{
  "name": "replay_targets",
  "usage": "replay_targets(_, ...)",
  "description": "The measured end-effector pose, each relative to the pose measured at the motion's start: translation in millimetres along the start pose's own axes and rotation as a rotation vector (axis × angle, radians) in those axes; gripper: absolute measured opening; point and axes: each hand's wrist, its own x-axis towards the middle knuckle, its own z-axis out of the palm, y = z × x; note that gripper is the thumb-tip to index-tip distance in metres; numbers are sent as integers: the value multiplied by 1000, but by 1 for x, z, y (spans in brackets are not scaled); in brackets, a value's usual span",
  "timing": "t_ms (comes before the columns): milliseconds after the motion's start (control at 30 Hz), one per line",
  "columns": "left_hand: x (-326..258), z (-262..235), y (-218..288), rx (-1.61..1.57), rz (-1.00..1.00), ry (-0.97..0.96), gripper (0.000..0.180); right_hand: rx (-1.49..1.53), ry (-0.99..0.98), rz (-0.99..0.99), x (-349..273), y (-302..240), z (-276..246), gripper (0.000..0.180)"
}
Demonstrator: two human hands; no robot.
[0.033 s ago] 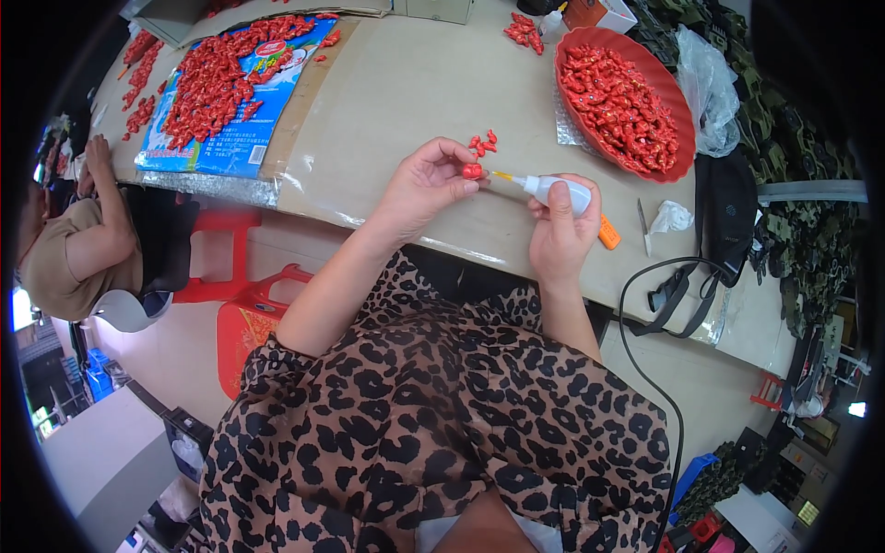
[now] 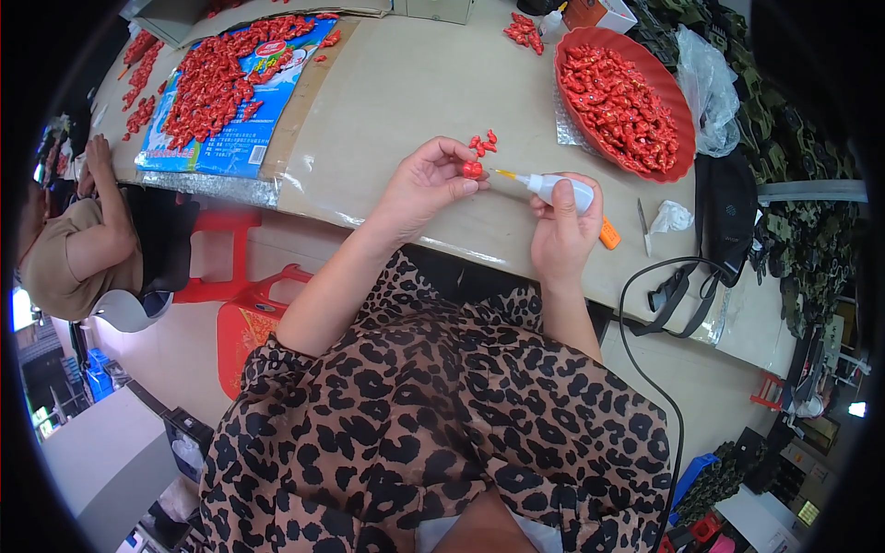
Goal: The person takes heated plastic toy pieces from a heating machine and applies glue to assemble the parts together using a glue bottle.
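Note:
Between the thumb and fingers of my left hand [image 2: 425, 182] is a small glossy red piece [image 2: 472, 170], too small to name its kind. My right hand [image 2: 564, 235] grips a white squeeze bottle [image 2: 573, 192] with a thin yellow nozzle. The bottle lies nearly level, its tip pointing left at the red piece with a small gap between them. Just beyond my left fingertips, several loose red pieces [image 2: 484, 143] rest on the table [image 2: 406, 92]. An orange object [image 2: 608, 234] lies beside my right hand, partly hidden by it.
A red scalloped bowl [image 2: 687, 138] heaped with red pieces stands at the right. More pieces cover a blue printed sheet [image 2: 241, 158] at the left. A slim metal tool [image 2: 643, 226], crumpled tissue [image 2: 672, 217] and black bag [image 2: 728, 207] lie right. Another person [image 2: 88, 244] sits left.
My right hand has shifted very slightly right, drawing the nozzle tip a little away from the red piece. The left hand stays almost in place.

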Motion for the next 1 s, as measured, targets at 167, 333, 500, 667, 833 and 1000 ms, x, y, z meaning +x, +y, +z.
replay_targets(167, -3, -5, -2, -44, -14, -49, 16, 163, -30, 63, 4, -6, -2, 14)
replay_targets(333, -5, -7, 0, -75, -111, -99, 16, 90, -69, 67, 3, -6, 1, 14)
replay_targets(500, -9, -8, -3, -152, -94, -83, 19, 32, -86, 53, -1, -2, 4, 15)
replay_targets(667, -11, -11, -4, -161, -123, -136, 18, 5, -127, 51, -6, 2, 1, 18)
replay_targets(833, -14, -12, -5, -148, -143, -133, 19, -51, -134, 28, -11, 3, 5, 17)
replay_targets(1000, -14, -15, -6, -151, -142, -157, 20, -59, -136, 23, -12, 5, 6, 17)
